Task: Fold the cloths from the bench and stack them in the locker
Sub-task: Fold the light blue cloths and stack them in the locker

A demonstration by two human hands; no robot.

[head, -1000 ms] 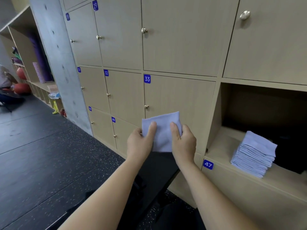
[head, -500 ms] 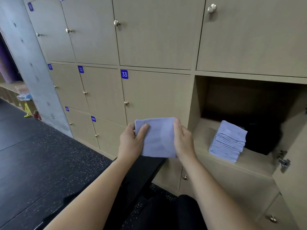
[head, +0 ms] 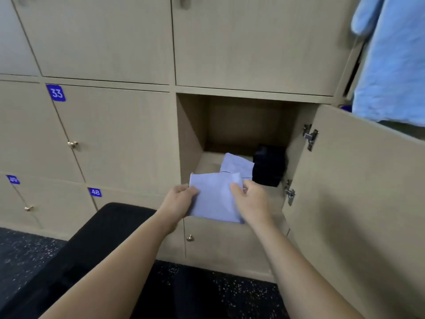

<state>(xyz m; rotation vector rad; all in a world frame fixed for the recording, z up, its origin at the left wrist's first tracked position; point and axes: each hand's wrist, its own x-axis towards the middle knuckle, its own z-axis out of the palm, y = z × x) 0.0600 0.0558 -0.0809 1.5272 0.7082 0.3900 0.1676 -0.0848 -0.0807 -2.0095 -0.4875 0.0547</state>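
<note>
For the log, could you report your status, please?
Left hand, right hand grip folded lilac cloth at open wooden locker. Lilac cloth stack inside, beside black bundle. Path clear.

I read this as a locker room, the gym sort. Left of the fingers (head: 236,187) and above them runs a wall of pale wooden lockers (head: 119,139), their doors fitted with small brass knobs (head: 72,144) and blue number tags: 33 (head: 56,93), 48 (head: 95,192), 49 (head: 12,179). Just beyond the fingers one compartment (head: 241,125) stands open, its door (head: 358,192) swung out to their right on metal hinges (head: 310,135). Below and left of them sits a black padded bench (head: 101,238) on dark speckled flooring (head: 241,293). High to their right hangs a light blue garment (head: 391,65).
</note>
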